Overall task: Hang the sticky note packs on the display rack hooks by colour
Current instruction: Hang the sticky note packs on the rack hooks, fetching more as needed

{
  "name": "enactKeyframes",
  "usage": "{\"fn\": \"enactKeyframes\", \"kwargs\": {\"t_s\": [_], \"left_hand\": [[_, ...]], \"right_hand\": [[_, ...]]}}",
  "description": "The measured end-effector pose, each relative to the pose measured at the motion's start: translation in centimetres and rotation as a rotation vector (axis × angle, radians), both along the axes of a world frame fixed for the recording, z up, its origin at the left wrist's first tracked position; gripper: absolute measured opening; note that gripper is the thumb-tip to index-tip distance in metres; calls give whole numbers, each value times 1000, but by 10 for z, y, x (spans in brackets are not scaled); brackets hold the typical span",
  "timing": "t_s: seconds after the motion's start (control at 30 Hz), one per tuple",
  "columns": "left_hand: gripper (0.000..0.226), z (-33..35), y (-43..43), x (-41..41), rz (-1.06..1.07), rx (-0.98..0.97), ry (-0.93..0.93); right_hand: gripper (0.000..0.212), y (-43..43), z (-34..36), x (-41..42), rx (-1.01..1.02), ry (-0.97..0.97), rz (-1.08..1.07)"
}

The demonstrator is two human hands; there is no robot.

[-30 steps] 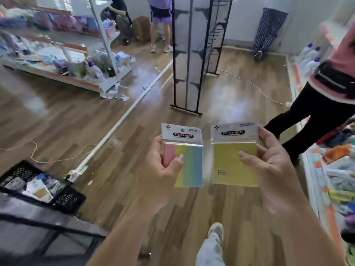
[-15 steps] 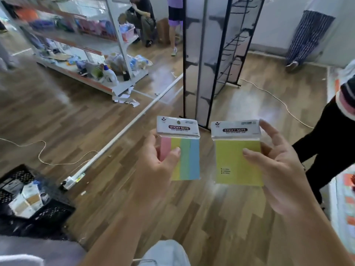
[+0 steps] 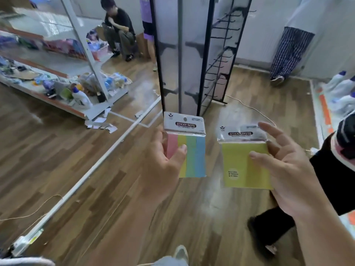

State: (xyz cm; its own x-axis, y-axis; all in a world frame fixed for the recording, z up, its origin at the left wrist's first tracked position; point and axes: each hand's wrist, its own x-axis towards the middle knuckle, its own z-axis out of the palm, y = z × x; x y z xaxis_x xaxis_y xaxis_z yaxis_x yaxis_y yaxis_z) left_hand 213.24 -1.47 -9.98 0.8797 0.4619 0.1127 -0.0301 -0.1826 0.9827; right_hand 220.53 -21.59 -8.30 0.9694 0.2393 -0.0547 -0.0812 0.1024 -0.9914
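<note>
We hold one sticky note pack in each hand, out in front of us at about the same height and well short of the rack. Our left hand [image 3: 165,166] grips the striped pack [image 3: 194,150], pink, yellow, green and blue side by side, with the thumb laid across its front and the fingers behind it. Our right hand [image 3: 288,169] pinches the yellow pack [image 3: 244,166] by its right edge, thumb on the face and fingers at the back, the forefinger lifted above the silver header. The two packs are apart, not touching, both upright with their headers on top. Ahead of us on the wooden floor [image 3: 76,169] stands the black display rack [image 3: 203,60], and rows of thin hooks [image 3: 228,29] jut from the frame just to its right. They look bare, though they are too fine and blurred for us to be sure. We judge this to be the carrying step: both packs picked, neither hung, and the sorting by colour yet to begin. The next move calls for closing the gap to the rack and choosing a separate hook for each colour. Then each pack goes up one at a time, the small hang hole [image 3: 185,118] in its header lined up with a hook tip and slid on.
</note>
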Motion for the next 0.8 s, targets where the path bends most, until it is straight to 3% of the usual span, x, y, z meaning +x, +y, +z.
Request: {"fn": "enactKeyframes", "kwargs": {"t_s": [0.2, 0.43, 0.8], "left_hand": [[41, 10, 16, 122, -38, 81, -22], [76, 21, 26, 260, 22, 243, -27], [54, 71, 48, 457, 27, 410, -194]], "right_hand": [[43, 21, 0, 131, -21, -20, -77], [38, 53, 13, 304, -20, -81, -117], [27, 83, 49, 494, 46, -144, -133]]}}
